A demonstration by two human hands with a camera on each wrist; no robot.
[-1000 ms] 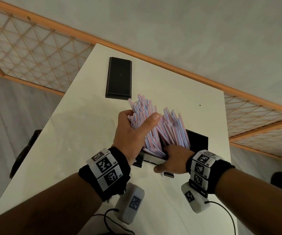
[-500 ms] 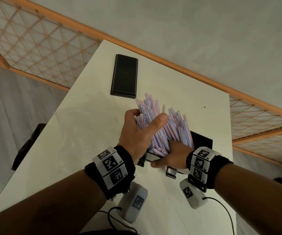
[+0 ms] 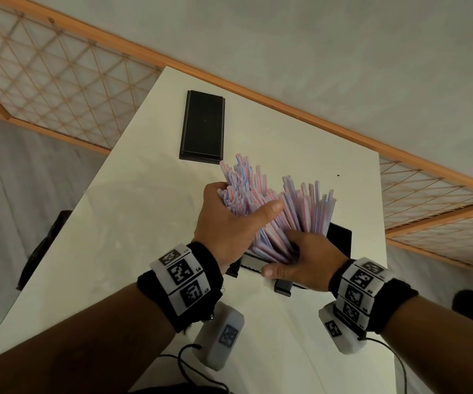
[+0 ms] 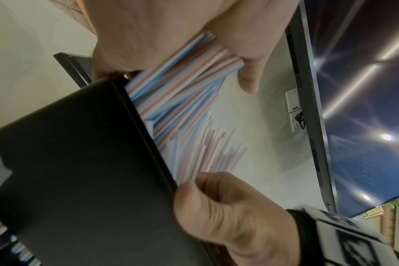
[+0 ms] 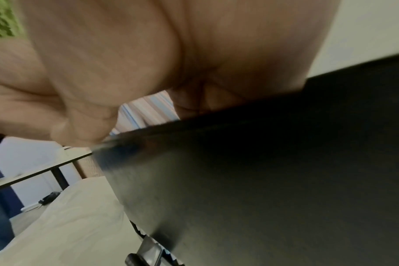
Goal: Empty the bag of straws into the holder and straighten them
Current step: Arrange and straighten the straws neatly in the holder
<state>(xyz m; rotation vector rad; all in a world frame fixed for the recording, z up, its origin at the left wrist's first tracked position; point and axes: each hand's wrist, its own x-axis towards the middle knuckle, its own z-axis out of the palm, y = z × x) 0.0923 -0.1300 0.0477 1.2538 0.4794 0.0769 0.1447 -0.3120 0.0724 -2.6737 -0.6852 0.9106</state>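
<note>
A thick bunch of pink, blue and white striped straws [image 3: 275, 211] stands fanned out in a black rectangular holder [image 3: 340, 237] on the white table [image 3: 133, 223]. My left hand [image 3: 245, 201] grips the left part of the bunch near its tops, thumb across the front. My right hand [image 3: 283, 257] grips the holder's near rim, thumb along the outside and fingers tucked in among the straw bases. The left wrist view shows the straws [image 4: 182, 93] rising from the holder [image 4: 80, 180] into my left hand [image 4: 182, 59]. The right wrist view is mostly palm and the holder's wall [image 5: 262, 180].
A flat black lid [image 3: 202, 129] lies on the table beyond the straws. The table's far edge meets a grey wall with a wooden rail [image 3: 286, 106]. A dark object [image 3: 44, 245] sits on the floor left of the table. Cables [image 3: 189, 362] trail near my wrists.
My left hand has drawn its share of the straws leftward, so the bunch now splits into two fans. My right hand has shifted slightly up against the straw bases.
</note>
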